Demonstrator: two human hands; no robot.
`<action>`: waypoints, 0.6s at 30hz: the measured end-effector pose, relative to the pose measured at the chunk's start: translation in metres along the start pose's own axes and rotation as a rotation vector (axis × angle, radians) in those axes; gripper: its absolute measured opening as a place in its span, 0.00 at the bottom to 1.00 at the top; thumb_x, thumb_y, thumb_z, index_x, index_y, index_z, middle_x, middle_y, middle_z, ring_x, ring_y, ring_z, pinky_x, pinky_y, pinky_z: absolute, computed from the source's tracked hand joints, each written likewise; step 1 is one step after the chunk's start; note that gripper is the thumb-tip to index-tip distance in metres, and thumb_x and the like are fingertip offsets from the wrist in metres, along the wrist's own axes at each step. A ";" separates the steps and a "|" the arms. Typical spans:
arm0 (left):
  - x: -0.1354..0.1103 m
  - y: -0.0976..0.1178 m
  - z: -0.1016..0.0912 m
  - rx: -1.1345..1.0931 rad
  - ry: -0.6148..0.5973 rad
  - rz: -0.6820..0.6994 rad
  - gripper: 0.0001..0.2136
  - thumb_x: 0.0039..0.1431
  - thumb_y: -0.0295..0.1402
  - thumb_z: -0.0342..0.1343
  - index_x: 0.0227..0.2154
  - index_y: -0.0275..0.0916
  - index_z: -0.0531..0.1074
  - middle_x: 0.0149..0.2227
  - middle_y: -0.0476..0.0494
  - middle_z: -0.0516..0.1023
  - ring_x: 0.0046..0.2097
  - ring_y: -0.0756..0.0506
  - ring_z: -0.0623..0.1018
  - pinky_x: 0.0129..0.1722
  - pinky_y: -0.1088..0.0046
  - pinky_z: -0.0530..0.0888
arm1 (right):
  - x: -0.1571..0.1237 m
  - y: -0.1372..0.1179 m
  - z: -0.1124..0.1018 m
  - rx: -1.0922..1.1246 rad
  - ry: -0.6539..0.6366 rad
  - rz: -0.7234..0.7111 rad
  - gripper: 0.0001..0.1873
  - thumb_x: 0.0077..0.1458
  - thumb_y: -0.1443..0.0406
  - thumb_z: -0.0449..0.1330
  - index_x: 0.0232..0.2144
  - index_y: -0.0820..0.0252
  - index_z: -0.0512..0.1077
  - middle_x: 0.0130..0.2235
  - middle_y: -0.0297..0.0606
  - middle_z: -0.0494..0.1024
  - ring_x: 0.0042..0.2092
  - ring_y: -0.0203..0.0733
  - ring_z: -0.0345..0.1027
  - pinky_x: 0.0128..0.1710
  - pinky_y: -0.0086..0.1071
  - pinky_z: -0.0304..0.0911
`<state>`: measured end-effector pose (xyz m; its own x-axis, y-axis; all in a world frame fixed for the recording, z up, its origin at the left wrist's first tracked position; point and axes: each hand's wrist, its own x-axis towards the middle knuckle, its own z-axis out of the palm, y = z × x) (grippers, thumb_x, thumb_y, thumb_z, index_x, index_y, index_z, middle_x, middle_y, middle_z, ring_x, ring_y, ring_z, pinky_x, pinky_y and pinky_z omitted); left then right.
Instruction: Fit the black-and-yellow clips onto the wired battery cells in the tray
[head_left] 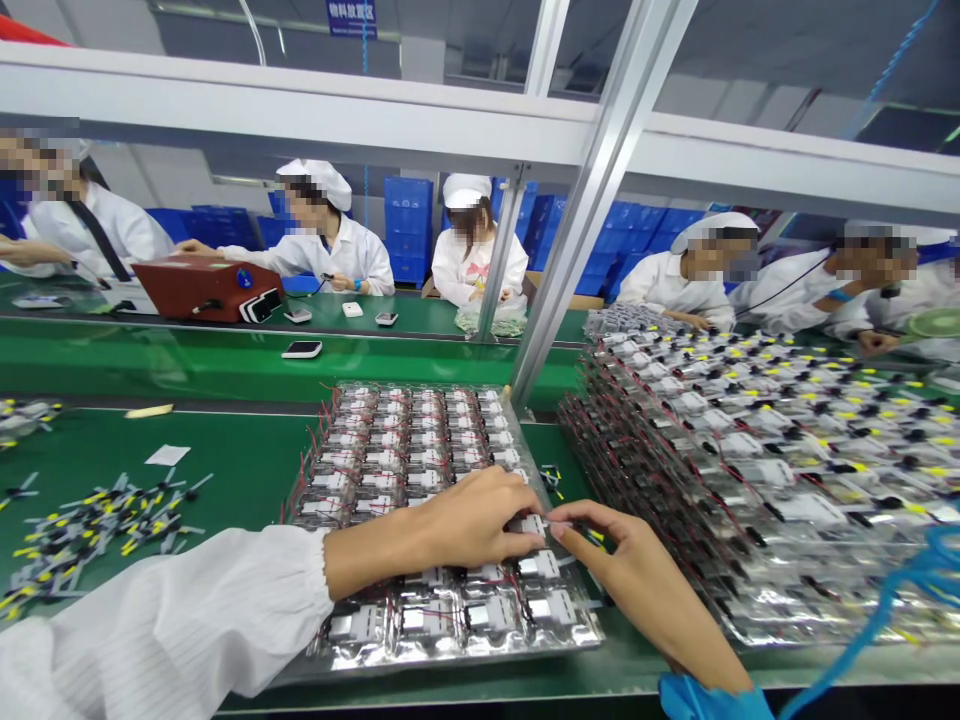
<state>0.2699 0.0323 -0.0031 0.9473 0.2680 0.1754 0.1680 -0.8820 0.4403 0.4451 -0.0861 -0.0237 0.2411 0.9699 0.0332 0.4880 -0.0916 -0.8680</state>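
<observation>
My left hand (465, 525) and my right hand (637, 580) meet over a small white connector block (532, 525) near the right edge of a large tray of foil-wrapped cell modules (442, 665). The left fingers curl over the block, and the right thumb and forefinger pinch at its side. Thin red wires run between the rows of modules. My left forearm, in a white sleeve (157, 620), hides the tray's lower left part. A loose heap of grey parts with yellow tips (97, 535) lies left of the tray.
A tall stack of similar trays (765, 480) stands to the right. An aluminium upright (577, 220) rises behind the tray. Beyond a green conveyor (427, 365), several co-workers in white smocks and caps sit before blue crates (409, 225). A blue cable (892, 610) crosses the lower right.
</observation>
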 end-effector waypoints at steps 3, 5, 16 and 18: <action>0.000 -0.001 0.001 0.006 0.011 -0.002 0.12 0.60 0.39 0.58 0.42 0.37 0.75 0.37 0.43 0.78 0.41 0.42 0.76 0.43 0.67 0.70 | 0.000 0.000 -0.001 -0.010 0.013 -0.008 0.16 0.53 0.50 0.60 0.31 0.55 0.77 0.35 0.36 0.80 0.39 0.49 0.72 0.39 0.34 0.64; 0.000 -0.001 0.002 0.009 0.013 -0.006 0.12 0.60 0.40 0.58 0.41 0.37 0.75 0.36 0.43 0.78 0.41 0.42 0.76 0.42 0.67 0.70 | 0.000 0.000 0.000 -0.015 0.023 -0.014 0.16 0.53 0.50 0.60 0.31 0.55 0.77 0.34 0.35 0.80 0.38 0.48 0.71 0.39 0.33 0.64; 0.001 -0.001 0.005 0.035 0.033 -0.005 0.11 0.61 0.40 0.58 0.39 0.37 0.76 0.34 0.44 0.79 0.38 0.43 0.77 0.40 0.69 0.70 | 0.001 -0.001 0.001 -0.005 -0.045 -0.007 0.17 0.55 0.50 0.59 0.33 0.56 0.75 0.38 0.37 0.80 0.41 0.48 0.70 0.44 0.35 0.61; 0.001 -0.001 0.006 0.041 0.046 -0.005 0.11 0.61 0.39 0.58 0.39 0.36 0.76 0.34 0.44 0.79 0.38 0.43 0.78 0.40 0.69 0.70 | 0.002 -0.004 0.001 -0.013 -0.058 -0.001 0.17 0.54 0.50 0.59 0.32 0.56 0.75 0.38 0.37 0.80 0.41 0.49 0.71 0.44 0.36 0.60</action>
<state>0.2726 0.0312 -0.0083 0.9329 0.2892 0.2144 0.1845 -0.8955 0.4051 0.4431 -0.0841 -0.0209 0.1913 0.9815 0.0048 0.4992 -0.0931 -0.8614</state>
